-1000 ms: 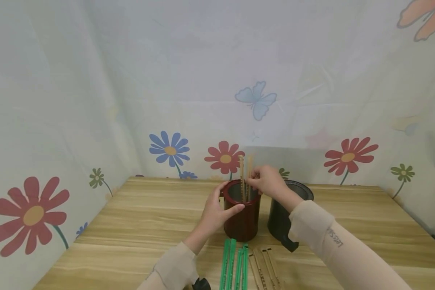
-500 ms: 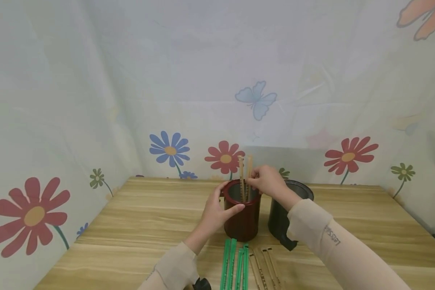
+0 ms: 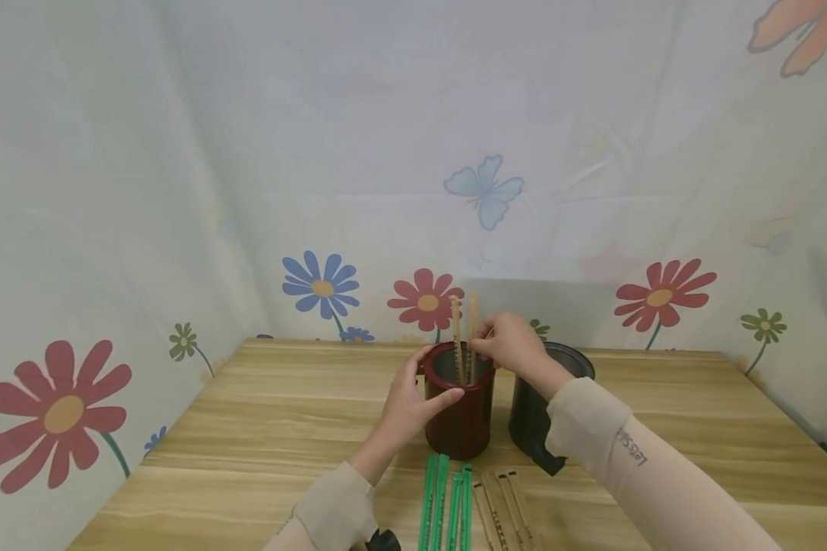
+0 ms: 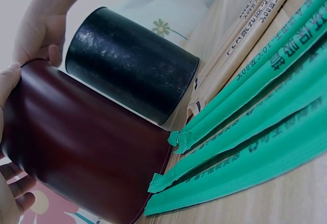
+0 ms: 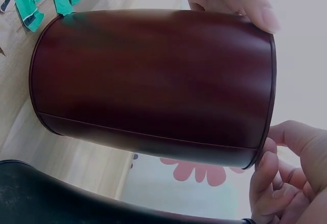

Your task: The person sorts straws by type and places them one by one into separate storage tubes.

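A dark red canister stands upright on the table, two brown paper-wrapped straws rising out of its mouth. My left hand grips it from the left, thumb on the front just below the rim and fingers round the far side. At the right of the rim, my right hand pinches the right-hand straw; its fingertips are partly hidden. The right wrist view shows curled fingers of that hand beside the canister's rim. A black canister stands just right of the red one, partly covered by the right forearm.
In front of the canisters lie several green paper-wrapped straws, with several brown ones to their right. Black wrist cameras show under the sleeves. A flower-printed curtain closes off the back of the wooden table.
The left straw in the red canister leans slightly further left, and the top of the right one has shifted a little. Both hands stay almost where they were.
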`<state>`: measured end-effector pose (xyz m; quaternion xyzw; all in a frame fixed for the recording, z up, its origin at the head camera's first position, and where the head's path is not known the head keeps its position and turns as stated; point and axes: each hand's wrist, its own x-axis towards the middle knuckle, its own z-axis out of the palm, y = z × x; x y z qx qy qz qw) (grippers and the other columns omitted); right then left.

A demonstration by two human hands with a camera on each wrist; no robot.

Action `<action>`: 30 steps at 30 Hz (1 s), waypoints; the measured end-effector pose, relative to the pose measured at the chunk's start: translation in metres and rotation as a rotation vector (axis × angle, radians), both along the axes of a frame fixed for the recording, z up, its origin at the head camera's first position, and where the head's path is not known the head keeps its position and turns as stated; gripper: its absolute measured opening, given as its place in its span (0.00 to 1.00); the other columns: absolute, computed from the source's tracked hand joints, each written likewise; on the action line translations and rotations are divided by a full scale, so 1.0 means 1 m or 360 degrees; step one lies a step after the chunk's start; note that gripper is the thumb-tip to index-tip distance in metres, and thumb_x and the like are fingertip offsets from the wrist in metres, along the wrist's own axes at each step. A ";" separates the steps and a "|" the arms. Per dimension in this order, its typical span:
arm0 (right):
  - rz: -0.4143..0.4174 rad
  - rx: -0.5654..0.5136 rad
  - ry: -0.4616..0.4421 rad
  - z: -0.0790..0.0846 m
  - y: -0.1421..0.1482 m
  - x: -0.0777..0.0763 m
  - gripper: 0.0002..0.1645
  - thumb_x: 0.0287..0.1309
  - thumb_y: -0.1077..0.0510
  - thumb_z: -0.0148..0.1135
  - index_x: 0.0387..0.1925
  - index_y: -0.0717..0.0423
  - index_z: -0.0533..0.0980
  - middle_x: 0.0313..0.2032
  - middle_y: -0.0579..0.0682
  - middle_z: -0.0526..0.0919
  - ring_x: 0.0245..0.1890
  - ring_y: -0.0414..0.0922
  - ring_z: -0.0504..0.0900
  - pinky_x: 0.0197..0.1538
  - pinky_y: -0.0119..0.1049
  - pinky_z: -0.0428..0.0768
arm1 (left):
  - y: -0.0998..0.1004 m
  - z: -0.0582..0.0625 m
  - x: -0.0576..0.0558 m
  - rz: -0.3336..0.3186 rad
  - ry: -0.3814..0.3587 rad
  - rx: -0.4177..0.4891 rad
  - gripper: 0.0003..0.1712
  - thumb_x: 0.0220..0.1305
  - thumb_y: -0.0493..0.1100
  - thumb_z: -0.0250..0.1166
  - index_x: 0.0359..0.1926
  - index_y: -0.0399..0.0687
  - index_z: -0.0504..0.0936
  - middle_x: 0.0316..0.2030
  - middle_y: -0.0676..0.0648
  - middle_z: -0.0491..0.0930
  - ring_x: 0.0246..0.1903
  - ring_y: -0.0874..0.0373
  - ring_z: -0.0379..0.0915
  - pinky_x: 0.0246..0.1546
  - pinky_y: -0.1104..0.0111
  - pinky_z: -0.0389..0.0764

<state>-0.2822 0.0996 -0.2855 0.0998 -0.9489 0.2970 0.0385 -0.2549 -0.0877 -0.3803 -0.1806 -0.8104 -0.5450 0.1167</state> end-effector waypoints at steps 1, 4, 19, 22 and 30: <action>0.0000 -0.0001 -0.0002 0.001 0.001 0.000 0.12 0.59 0.51 0.64 0.28 0.56 0.80 0.23 0.50 0.82 0.21 0.47 0.81 0.26 0.33 0.76 | 0.000 0.000 0.000 0.0002 0.0000 -0.0002 0.50 0.50 0.61 0.72 0.70 0.50 0.61 0.66 0.45 0.66 0.66 0.47 0.61 0.62 0.46 0.67; -0.0002 -0.0012 -0.0012 0.002 0.004 0.001 0.11 0.60 0.52 0.62 0.31 0.56 0.80 0.25 0.51 0.84 0.22 0.46 0.81 0.27 0.34 0.77 | 0.001 0.000 -0.001 0.0005 -0.0006 -0.0001 0.51 0.50 0.61 0.73 0.70 0.49 0.61 0.67 0.46 0.66 0.66 0.48 0.61 0.63 0.47 0.67; 0.0090 -0.0229 0.0084 0.016 0.032 0.023 0.12 0.61 0.53 0.61 0.38 0.60 0.78 0.25 0.52 0.83 0.19 0.48 0.78 0.26 0.35 0.76 | 0.000 -0.002 -0.002 -0.0011 0.0036 0.0001 0.50 0.49 0.60 0.73 0.69 0.50 0.62 0.65 0.45 0.67 0.64 0.47 0.63 0.61 0.46 0.67; 0.0106 -0.0261 0.0142 0.018 0.037 0.029 0.13 0.61 0.54 0.62 0.39 0.60 0.77 0.23 0.51 0.82 0.19 0.48 0.78 0.28 0.36 0.77 | 0.000 -0.002 -0.002 -0.0010 0.0040 -0.0003 0.50 0.49 0.61 0.73 0.69 0.50 0.62 0.66 0.44 0.67 0.64 0.47 0.63 0.61 0.46 0.68; 0.0189 -0.0310 0.0308 0.021 0.043 0.050 0.11 0.61 0.56 0.62 0.39 0.60 0.77 0.24 0.56 0.83 0.19 0.48 0.78 0.29 0.36 0.75 | 0.001 0.000 0.000 0.0003 0.0030 0.0001 0.51 0.49 0.61 0.73 0.69 0.47 0.61 0.66 0.42 0.66 0.64 0.46 0.63 0.61 0.46 0.68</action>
